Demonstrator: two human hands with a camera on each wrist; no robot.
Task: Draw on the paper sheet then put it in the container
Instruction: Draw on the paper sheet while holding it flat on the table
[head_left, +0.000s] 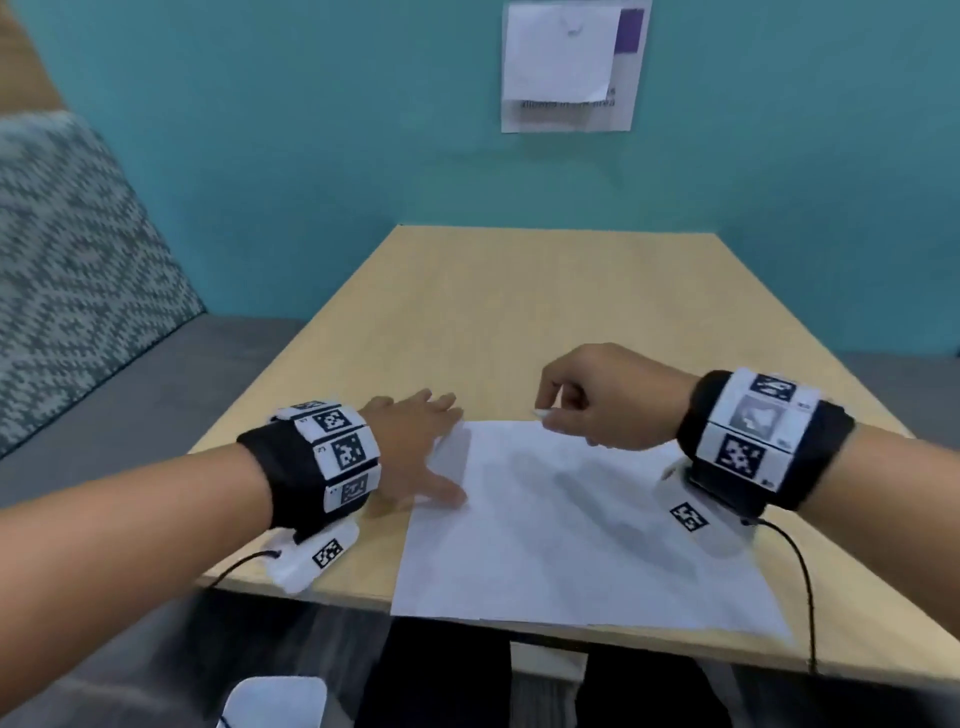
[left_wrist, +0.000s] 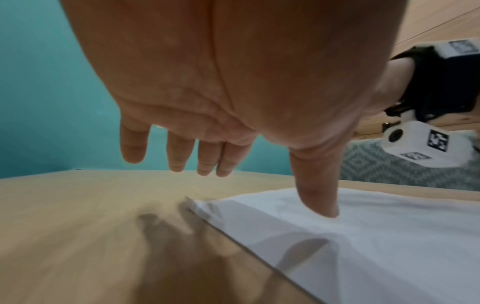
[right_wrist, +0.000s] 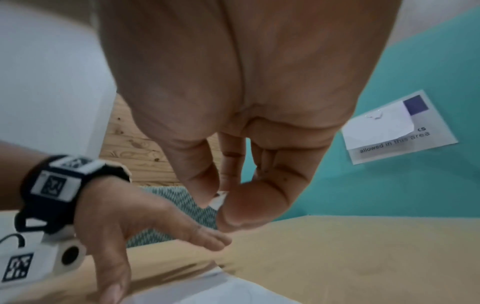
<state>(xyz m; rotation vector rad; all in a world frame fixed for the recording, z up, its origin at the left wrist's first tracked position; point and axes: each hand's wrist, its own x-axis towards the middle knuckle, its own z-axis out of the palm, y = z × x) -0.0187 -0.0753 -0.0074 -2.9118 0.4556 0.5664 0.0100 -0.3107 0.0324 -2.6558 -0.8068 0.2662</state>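
Note:
A white paper sheet (head_left: 571, 519) lies flat at the near edge of the wooden table (head_left: 493, 312). My left hand (head_left: 436, 447) rests at its left edge with fingers straight, and the thumb (left_wrist: 322, 201) presses on the paper (left_wrist: 376, 246). At the sheet's far edge, my right hand (head_left: 550, 410) is curled and pinches a small white stick (head_left: 540, 413). The right wrist view shows only a bit of that stick (right_wrist: 220, 197) between thumb and fingers. A white container (head_left: 275, 701) shows below the table's edge at the bottom left.
A teal wall rises behind the table and carries a white notice (head_left: 571, 67). A patterned cushion (head_left: 78, 270) and a grey bench seat (head_left: 156, 395) are on the left. A cable (head_left: 805, 587) hangs from my right wristband.

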